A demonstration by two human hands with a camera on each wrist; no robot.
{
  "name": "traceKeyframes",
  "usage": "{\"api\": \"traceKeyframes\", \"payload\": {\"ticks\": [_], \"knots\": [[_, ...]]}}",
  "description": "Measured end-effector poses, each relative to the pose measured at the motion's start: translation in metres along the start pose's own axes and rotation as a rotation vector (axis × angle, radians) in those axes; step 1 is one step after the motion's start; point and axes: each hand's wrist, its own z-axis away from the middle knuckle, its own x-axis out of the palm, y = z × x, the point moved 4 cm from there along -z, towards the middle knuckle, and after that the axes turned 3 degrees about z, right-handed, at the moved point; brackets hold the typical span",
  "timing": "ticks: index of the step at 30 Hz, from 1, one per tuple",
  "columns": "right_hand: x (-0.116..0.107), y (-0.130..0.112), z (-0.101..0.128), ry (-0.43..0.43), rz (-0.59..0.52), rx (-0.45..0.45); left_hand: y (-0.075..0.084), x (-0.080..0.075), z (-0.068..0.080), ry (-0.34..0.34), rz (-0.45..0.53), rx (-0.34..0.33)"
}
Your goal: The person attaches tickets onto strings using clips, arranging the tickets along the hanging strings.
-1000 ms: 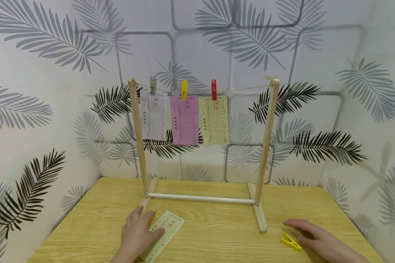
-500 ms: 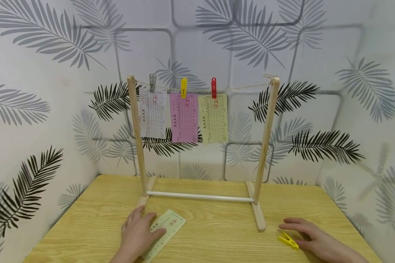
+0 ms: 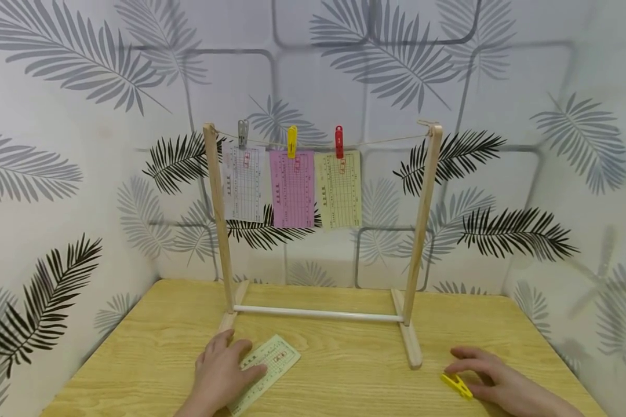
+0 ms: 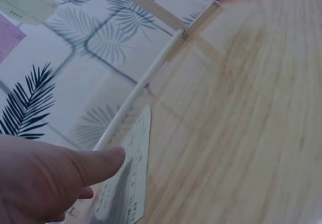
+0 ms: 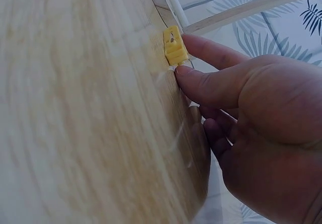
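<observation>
A pale green printed slip (image 3: 272, 362) lies on the wooden table (image 3: 344, 376) in front of the drying rack. My left hand (image 3: 223, 372) rests flat on the slip's near end with straight fingers; the left wrist view shows the thumb (image 4: 95, 163) beside the slip (image 4: 130, 181). At the right, a yellow clothes peg (image 3: 456, 386) lies on the table. My right hand (image 3: 492, 379) pinches the peg's near end between thumb and forefinger. In the right wrist view the peg (image 5: 175, 45) sits at those two fingertips (image 5: 187, 73), still on the table.
A wooden rack (image 3: 421, 231) stands mid-table with a white crossbar (image 3: 318, 314) near its feet. On its string, a grey peg (image 3: 243, 133), a yellow peg (image 3: 291, 141) and a red peg (image 3: 338, 141) hold white, pink and yellow slips. Leaf-patterned walls close in three sides.
The left hand has nudged the green slip slightly right. The right hand's fingers have drawn in around the yellow peg. The rack has not moved.
</observation>
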Motion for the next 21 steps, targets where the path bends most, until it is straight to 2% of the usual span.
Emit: {"api": "traceKeyframes", "payload": {"ticks": [5,8,14,21], "knots": [[0.0002,0.0019,0.0011,0.049,0.012,-0.040,-0.0014,-0.0018,-0.0007,-0.037,0.006,0.009],[-0.0001,0.0006,0.0004,0.060,-0.003,-0.023,-0.0004,-0.0024,-0.0003,-0.045,0.003,0.010],[0.0028,-0.0015,-0.0015,0.125,0.064,-0.057,0.0041,-0.0028,0.0027,-0.020,-0.007,0.025],[0.0034,-0.0016,-0.0036,0.127,0.075,0.016,0.0068,0.0001,0.0038,0.002,-0.001,0.045]]}}
